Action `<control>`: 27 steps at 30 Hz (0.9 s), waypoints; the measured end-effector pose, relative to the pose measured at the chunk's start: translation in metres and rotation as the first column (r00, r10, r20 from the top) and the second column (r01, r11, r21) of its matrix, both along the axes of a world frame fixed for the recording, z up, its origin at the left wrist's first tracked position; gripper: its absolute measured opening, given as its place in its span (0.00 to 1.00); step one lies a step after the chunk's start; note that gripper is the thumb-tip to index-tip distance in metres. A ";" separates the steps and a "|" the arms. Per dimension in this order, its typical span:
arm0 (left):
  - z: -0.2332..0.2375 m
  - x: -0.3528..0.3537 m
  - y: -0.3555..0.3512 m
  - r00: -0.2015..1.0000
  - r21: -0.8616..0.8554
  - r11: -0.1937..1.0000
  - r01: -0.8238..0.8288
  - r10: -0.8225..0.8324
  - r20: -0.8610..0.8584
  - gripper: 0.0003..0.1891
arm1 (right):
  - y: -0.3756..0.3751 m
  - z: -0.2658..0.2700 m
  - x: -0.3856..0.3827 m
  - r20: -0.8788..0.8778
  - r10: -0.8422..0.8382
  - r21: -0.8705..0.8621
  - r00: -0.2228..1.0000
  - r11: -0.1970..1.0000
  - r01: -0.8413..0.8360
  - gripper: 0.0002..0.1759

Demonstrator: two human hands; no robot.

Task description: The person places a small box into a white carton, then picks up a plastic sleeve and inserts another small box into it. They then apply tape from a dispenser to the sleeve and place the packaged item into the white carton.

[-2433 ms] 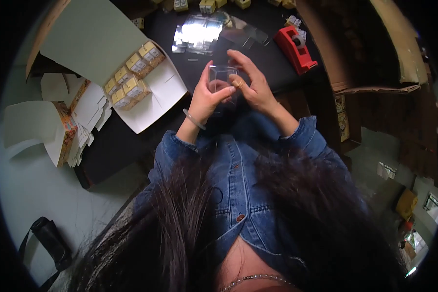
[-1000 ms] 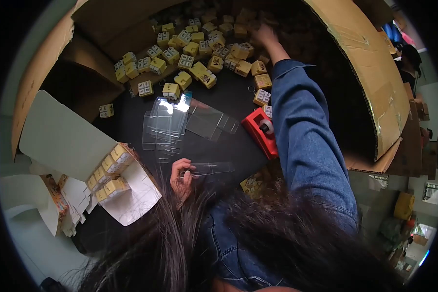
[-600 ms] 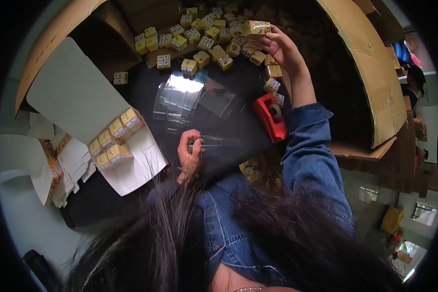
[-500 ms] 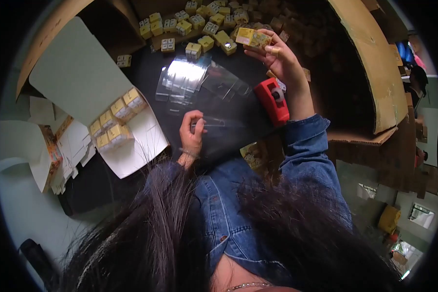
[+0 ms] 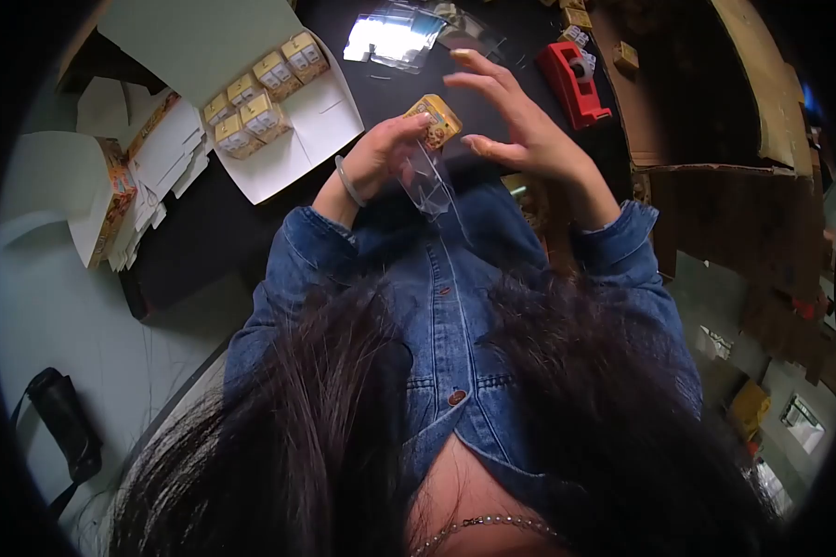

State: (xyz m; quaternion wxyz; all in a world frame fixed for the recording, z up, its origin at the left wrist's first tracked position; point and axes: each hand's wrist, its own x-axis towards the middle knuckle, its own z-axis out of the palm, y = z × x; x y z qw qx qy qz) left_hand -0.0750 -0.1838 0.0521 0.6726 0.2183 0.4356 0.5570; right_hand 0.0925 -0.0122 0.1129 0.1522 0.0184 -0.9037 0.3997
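In front of my chest, my left hand [image 5: 378,153] is closed round a small yellow printed box [image 5: 441,119] and a clear plastic sleeve [image 5: 427,190]. The thumb presses on the yellow box, and the sleeve hangs below it toward my denim shirt. To the right, my right hand [image 5: 534,135] is open, its fingers spread and curved toward the yellow box with nothing in them. Beyond both hands, flat clear plastic pieces [image 5: 395,37] lie on the black tabletop, reflecting light.
A red tape dispenser [image 5: 571,88] stands right of the plastic pieces. On the left, an open white box [image 5: 320,121] holds several small yellow-and-white boxes [image 5: 260,116]. Flattened printed cartons [image 5: 172,153] are stacked beside it. A large cardboard box [image 5: 766,74] rises at the right.
The yellow box came from my right hand at the back into my left, which now also grips a clear sleeve. My right hand drew nearer and opened. The view tipped down.
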 end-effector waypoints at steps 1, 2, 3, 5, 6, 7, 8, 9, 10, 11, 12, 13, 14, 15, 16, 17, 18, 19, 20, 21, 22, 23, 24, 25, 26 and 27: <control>-0.001 0.000 -0.002 0.995 -0.020 0.996 0.090 -0.090 -0.043 0.24 | -0.001 0.009 -0.001 0.019 0.057 0.058 0.998 0.997 -0.058 0.38; -0.001 0.004 -0.005 0.995 -0.012 0.996 0.088 -0.089 -0.047 0.25 | -0.002 0.004 -0.003 0.011 0.187 -0.016 0.982 0.982 -0.187 0.40; -0.005 0.009 -0.007 0.994 -0.016 0.995 0.095 -0.096 -0.047 0.25 | -0.001 0.006 -0.002 0.106 0.213 -0.075 0.971 0.976 -0.206 0.38; -0.009 0.015 -0.009 0.989 0.050 0.997 -0.059 0.051 0.138 0.29 | 0.007 0.010 -0.004 0.088 0.224 -0.085 0.971 0.972 -0.217 0.36; -0.005 0.012 -0.010 0.984 0.126 0.992 -0.016 -0.007 0.179 0.32 | 0.016 0.014 0.002 0.053 0.147 -0.099 0.988 0.985 -0.141 0.35; -0.004 0.014 -0.010 0.961 0.089 0.981 -0.174 0.149 0.231 0.30 | 0.026 0.010 0.010 0.028 0.017 -0.263 0.999 0.965 -0.009 0.34; -0.005 0.016 -0.010 0.911 0.044 0.943 -0.329 0.304 0.278 0.28 | 0.032 0.011 0.021 -0.002 -0.085 -0.383 0.996 0.921 0.078 0.35; -0.012 0.009 -0.010 0.855 0.017 0.904 -0.426 0.397 0.334 0.23 | 0.034 0.010 0.033 0.007 -0.116 -0.509 0.993 0.855 0.103 0.35; -0.014 0.010 -0.011 0.851 0.021 0.899 -0.437 0.406 0.334 0.23 | 0.028 0.010 0.044 0.022 -0.143 -0.625 0.989 0.770 0.125 0.36; -0.014 0.014 -0.010 0.780 0.000 0.823 -0.568 0.538 0.318 0.21 | 0.015 0.007 0.048 -0.021 -0.097 -0.722 0.995 0.690 0.052 0.34; -0.016 0.018 -0.008 0.692 -0.019 0.730 -0.683 0.656 0.300 0.20 | 0.000 0.000 0.049 0.010 -0.093 -0.766 0.996 0.639 0.068 0.34; -0.020 0.020 -0.008 0.691 -0.024 0.730 -0.684 0.657 0.300 0.20 | -0.016 -0.005 0.050 0.045 -0.093 -0.808 0.995 0.582 0.091 0.34; -0.024 0.023 -0.006 0.699 0.032 0.728 -0.684 0.642 0.315 0.20 | -0.032 -0.002 0.045 0.090 -0.171 -0.757 0.981 0.629 0.179 0.32; -0.028 0.026 -0.004 0.708 0.090 0.726 -0.682 0.624 0.329 0.20 | -0.045 -0.001 0.038 0.095 -0.271 -0.779 0.958 0.579 0.241 0.31; -0.026 0.030 -0.003 0.714 0.089 0.732 -0.675 0.618 0.329 0.20 | -0.049 -0.007 0.032 0.089 -0.310 -0.781 0.947 0.569 0.259 0.30; -0.023 0.036 -0.003 0.736 0.176 0.717 -0.675 0.636 0.232 0.20 | -0.052 -0.015 0.028 0.080 -0.349 -0.783 0.934 0.558 0.275 0.30; -0.019 0.038 -0.003 0.743 0.266 0.699 -0.664 0.655 0.133 0.21 | -0.058 -0.021 0.023 -0.013 -0.400 -0.703 0.916 0.655 0.276 0.29; -0.017 0.037 -0.004 0.725 0.292 0.672 -0.680 0.675 0.136 0.21 | -0.062 -0.019 0.021 -0.017 -0.403 -0.703 0.915 0.656 0.276 0.29; -0.017 0.036 -0.006 0.724 0.292 0.671 -0.681 0.676 0.135 0.21 | -0.068 -0.016 0.020 -0.041 -0.449 -0.615 0.892 0.715 0.332 0.29; -0.017 0.033 -0.008 0.725 0.326 0.663 -0.674 0.678 0.121 0.20 | -0.070 -0.015 0.018 -0.074 -0.488 -0.520 0.870 0.763 0.384 0.29; -0.017 0.031 -0.010 0.726 0.356 0.656 -0.665 0.680 0.105 0.20 | -0.069 -0.016 0.017 -0.074 -0.485 -0.521 0.871 0.764 0.381 0.29; -0.018 0.030 -0.013 0.725 0.352 0.656 -0.667 0.681 0.103 0.20 | -0.068 -0.018 0.017 -0.065 -0.485 -0.577 0.872 0.731 0.363 0.28; -0.018 0.028 -0.014 0.731 0.360 0.662 -0.658 0.677 0.091 0.20 | -0.067 -0.019 0.017 -0.059 -0.484 -0.629 0.873 0.697 0.344 0.28; -0.015 0.026 -0.013 0.737 0.370 0.666 -0.648 0.671 0.080 0.20 | -0.068 -0.020 0.015 -0.078 -0.490 -0.626 0.868 0.702 0.339 0.27; -0.012 0.027 -0.013 0.736 0.368 0.667 -0.648 0.672 0.081 0.20 | -0.070 -0.020 0.014 -0.076 -0.490 -0.627 0.869 0.701 0.340 0.27; -0.010 0.029 -0.011 0.713 0.383 0.646 -0.660 0.700 0.049 0.20 | -0.073 -0.019 0.011 -0.094 -0.518 -0.568 0.850 0.729 0.382 0.27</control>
